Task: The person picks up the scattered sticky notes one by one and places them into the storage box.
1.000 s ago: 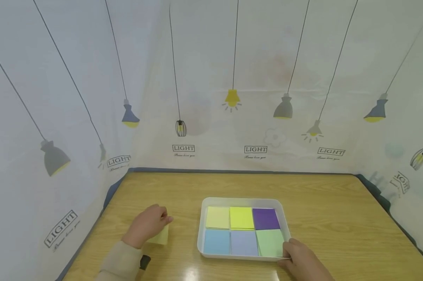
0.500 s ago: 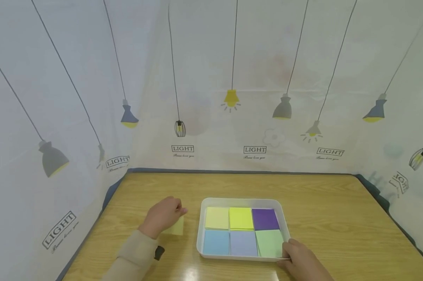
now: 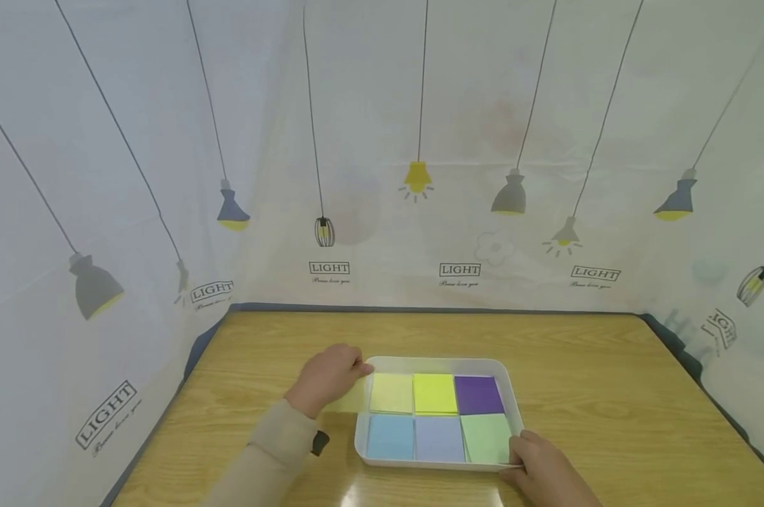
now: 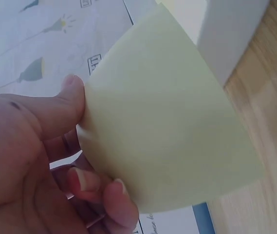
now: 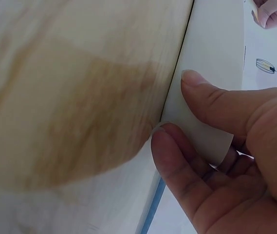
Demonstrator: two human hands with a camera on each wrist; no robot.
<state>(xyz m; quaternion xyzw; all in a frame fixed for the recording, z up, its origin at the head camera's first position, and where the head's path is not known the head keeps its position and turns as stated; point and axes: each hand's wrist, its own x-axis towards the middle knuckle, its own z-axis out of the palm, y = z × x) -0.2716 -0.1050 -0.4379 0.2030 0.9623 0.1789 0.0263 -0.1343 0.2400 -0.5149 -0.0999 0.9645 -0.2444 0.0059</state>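
Observation:
My left hand [image 3: 331, 377] pinches a pale yellow sticky note [image 4: 162, 117] by one edge, thumb on one face and fingers behind. In the head view it is at the upper left corner of a white tray [image 3: 439, 365], the note hanging just left of the tray wall. Six stacks of square notes lie in the tray: cream [image 3: 391, 392], bright yellow [image 3: 435, 393] and purple [image 3: 479, 394] at the back; blue [image 3: 391, 436], lavender [image 3: 439, 439] and light green [image 3: 486, 438] in front. My right hand [image 3: 543, 466] grips the tray's front right corner.
The tray stands on a wood-grain table [image 3: 610, 394]. White sheets [image 3: 382, 127] printed with hanging lamps rise at the back and both sides. A black strap piece [image 3: 320, 443] shows by the left cuff.
My left hand has moved right and slightly away from me with the pale yellow sticky note, from the table's left part to the tray's left corner. The right hand and tray have stayed put.

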